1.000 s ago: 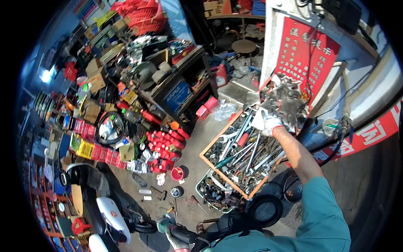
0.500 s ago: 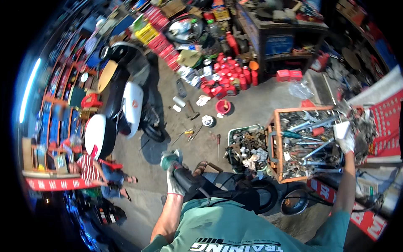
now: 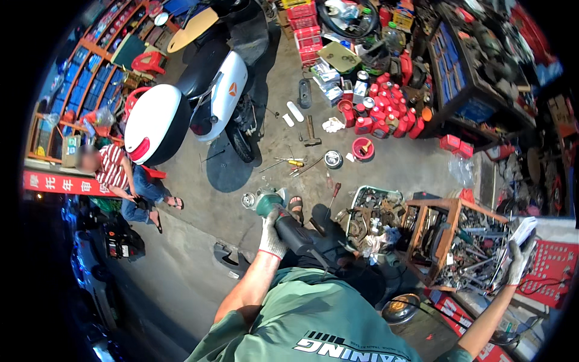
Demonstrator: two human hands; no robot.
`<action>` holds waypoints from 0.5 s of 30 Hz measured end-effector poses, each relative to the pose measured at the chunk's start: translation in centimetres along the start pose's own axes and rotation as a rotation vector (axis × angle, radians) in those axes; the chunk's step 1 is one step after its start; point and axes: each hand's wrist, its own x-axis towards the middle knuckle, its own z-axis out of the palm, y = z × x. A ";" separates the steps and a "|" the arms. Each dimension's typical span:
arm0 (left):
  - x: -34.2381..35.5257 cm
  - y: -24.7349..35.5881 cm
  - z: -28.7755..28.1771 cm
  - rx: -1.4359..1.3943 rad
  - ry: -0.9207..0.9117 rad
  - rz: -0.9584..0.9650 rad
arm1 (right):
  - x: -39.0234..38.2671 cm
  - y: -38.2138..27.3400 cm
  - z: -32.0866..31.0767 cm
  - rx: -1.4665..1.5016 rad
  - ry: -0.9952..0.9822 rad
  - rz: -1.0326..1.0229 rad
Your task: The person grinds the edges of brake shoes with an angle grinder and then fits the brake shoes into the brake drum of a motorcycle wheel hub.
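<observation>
My left hand (image 3: 272,236), in a white knit glove, is wrapped round the body of an angle grinder (image 3: 294,234). The grinder has a dark casing and a green head pointing away to the left, above the floor. Its cord runs back toward my shirt. At the right, my gloved right hand (image 3: 517,262) is closed on a flat white piece (image 3: 523,231), like paper or a thin box. This hand is by the outer edge of a wooden drawer box (image 3: 452,226) filled with wrenches and other metal tools (image 3: 475,256).
A green-rimmed crate of parts (image 3: 373,192) stands left of the drawer box. On the floor lie a hammer (image 3: 311,134), screwdrivers (image 3: 295,163) and a red bowl (image 3: 362,149). A white scooter (image 3: 226,90) is parked ahead-left. A seated person (image 3: 120,172) is at the left. A metal bowl (image 3: 400,308) sits near my right side.
My view has turned, so the scene sits differently in it. The white piece appears tilted more upright in my right hand. The left hand keeps hold of the grinder.
</observation>
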 end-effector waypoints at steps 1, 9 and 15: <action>1.3 1.9 -0.3 -0.159 -0.093 -0.131 | -0.9 -3.8 2.2 0.050 -0.081 -0.036; 12.8 11.4 -2.0 -0.054 -0.167 -0.284 | -3.1 -25.5 25.8 0.194 -0.450 0.087; 14.7 14.2 1.5 -0.078 -0.269 -0.114 | -1.0 -36.9 39.6 -0.054 -0.772 -0.001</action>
